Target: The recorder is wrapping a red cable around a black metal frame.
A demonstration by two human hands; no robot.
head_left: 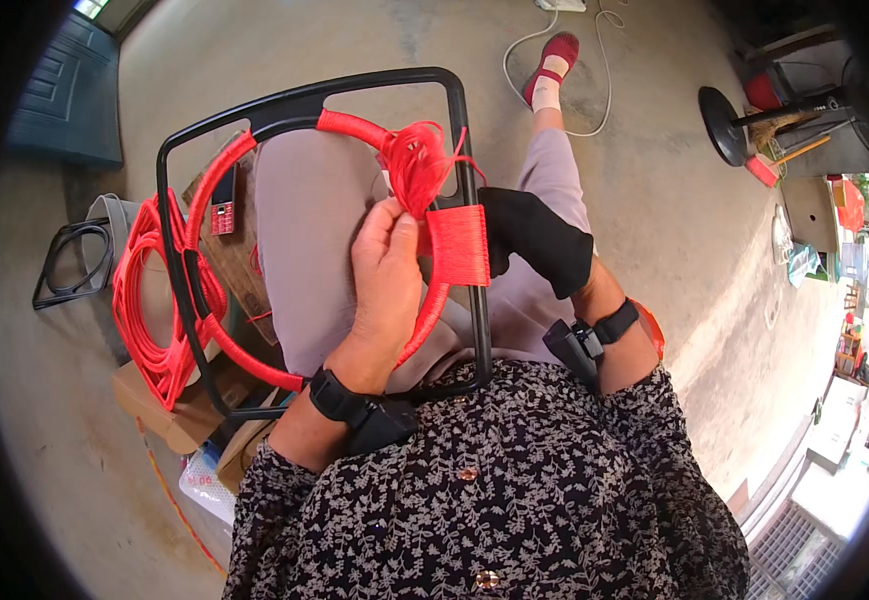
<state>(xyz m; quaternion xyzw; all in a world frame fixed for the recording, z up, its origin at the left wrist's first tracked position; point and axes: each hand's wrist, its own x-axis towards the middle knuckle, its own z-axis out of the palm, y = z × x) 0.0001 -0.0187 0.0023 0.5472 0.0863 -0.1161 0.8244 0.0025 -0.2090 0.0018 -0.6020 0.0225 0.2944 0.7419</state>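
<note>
Resting over the left thigh (304, 210), with one side overhanging its left edge, the black frame (289, 112) seems placed there for steadiness. Left hand (386, 270): thumb and finger together, grip clamped on base of red cord bundle (419, 168), likely to hold loose strands clear of the wrapped red band (462, 245). Gloved right hand (539, 238) by the right bar (482, 320); fingers hidden, grip cannot be told
</note>
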